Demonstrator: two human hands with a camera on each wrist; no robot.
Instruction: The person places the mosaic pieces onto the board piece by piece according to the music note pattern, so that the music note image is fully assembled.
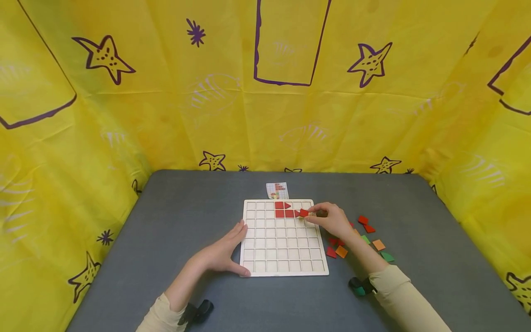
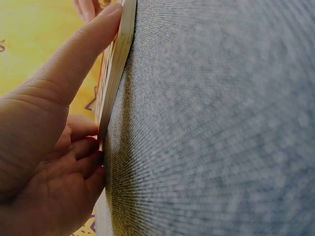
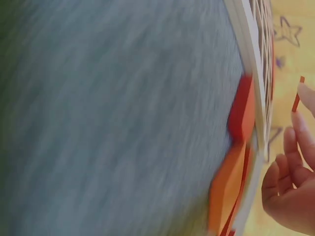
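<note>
A white grid board (image 1: 275, 243) lies on the dark table. Several red tiles (image 1: 284, 213) sit in its upper squares, two of them with pointed ends. My right hand (image 1: 334, 221) pinches a small red square tile (image 1: 304, 213) between thumb and fingertips, just over the right end of the second row. The right wrist view shows that tile (image 3: 298, 94) edge-on, thin and flat. My left hand (image 1: 223, 252) rests at the board's left side with thumb and fingers spread, the thumb (image 2: 83, 54) along the near corner and the other fingers against the edge.
Loose red, orange and green tiles (image 1: 378, 245) lie right of the board, partly beneath my right forearm. A small printed card (image 1: 276, 190) with a coloured pattern touches the board's far edge. Yellow patterned cloth (image 1: 265, 115) surrounds the table (image 1: 186, 198) at the back and sides.
</note>
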